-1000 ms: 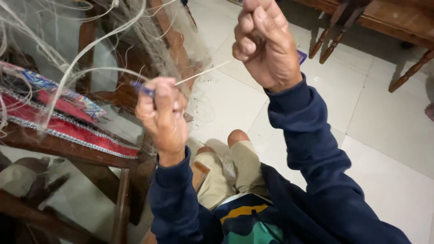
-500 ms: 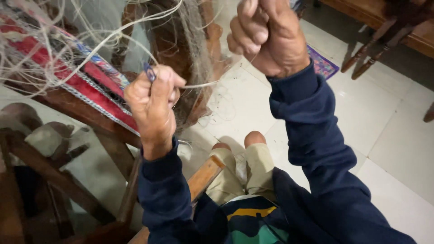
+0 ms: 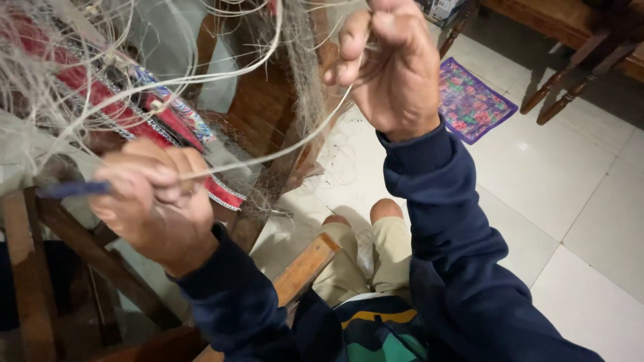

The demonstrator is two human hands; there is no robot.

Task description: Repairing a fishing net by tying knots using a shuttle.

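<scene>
Pale twine (image 3: 268, 155) runs taut between both hands: the left hand (image 3: 151, 201) is clenched on it and a blue needle (image 3: 67, 190), the right hand (image 3: 389, 67) pinches it higher, beside the hanging net (image 3: 305, 80).

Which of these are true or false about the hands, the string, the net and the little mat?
1. The left hand holds a blue tool. True.
2. A pale string runs between the left hand and the right hand. True.
3. The right hand is lower than the left. False: it is raised higher.
4. The small mat on the floor is plain white. False: it is purple with a colourful pattern.
5. The sleeves are dark blue. True.
</scene>
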